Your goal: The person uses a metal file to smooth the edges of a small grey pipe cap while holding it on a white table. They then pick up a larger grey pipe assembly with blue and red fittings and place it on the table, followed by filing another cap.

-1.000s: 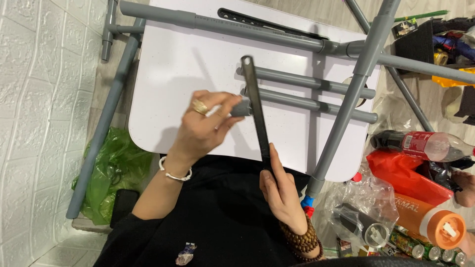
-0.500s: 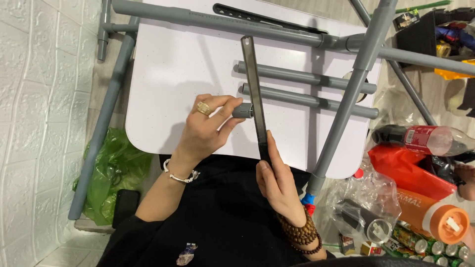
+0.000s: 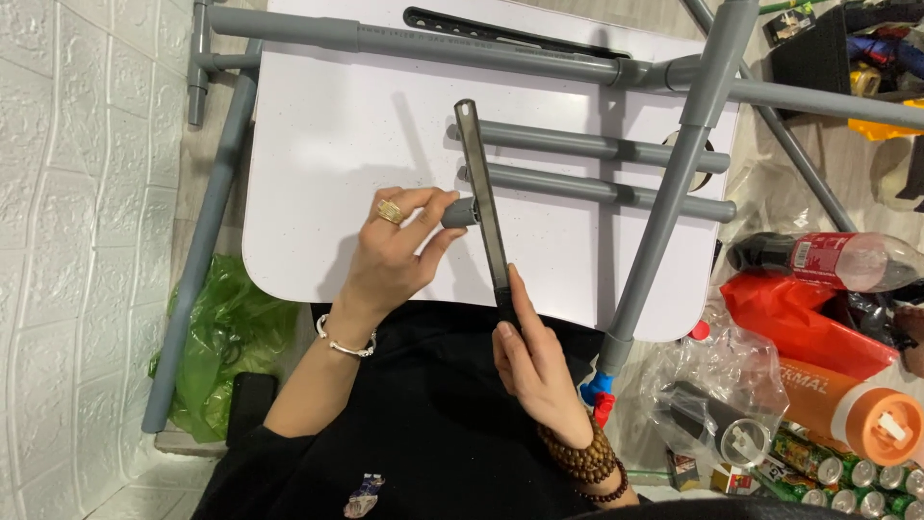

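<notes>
**Both hands on a dark bar at an upturned white bench**

Gripping tight, the left hand [image 3: 399, 252] pinched the grey end of a short grey metal tube [image 3: 460, 213] between thumb and fingertips, a gold ring on one finger and a pale bracelet at the wrist. Its grip was narrow, closed on that tube end. The right hand [image 3: 537, 366], with brown bead bracelets at the wrist, held the near end of a long dark flat metal bar [image 3: 483, 206], fingers laid along it and closed around its lower part.

From the head camera, the bar's long axis ran away from the person, across the underside of the white bench top [image 3: 327, 154]. The tube end met the bar from the left, touching its side about midway along. The left hand was nearer that joint; the right hand was at the bar's near tip.

Two grey crossbars [image 3: 597, 164] lay just right of the bar, their ends touching or nearly touching it. A slanted grey leg [image 3: 674, 193] crossed further right. A green plastic bag [image 3: 226, 337] sat left, and a plastic bottle [image 3: 828, 260] and cans [image 3: 837, 472] lay well apart on the right.
</notes>
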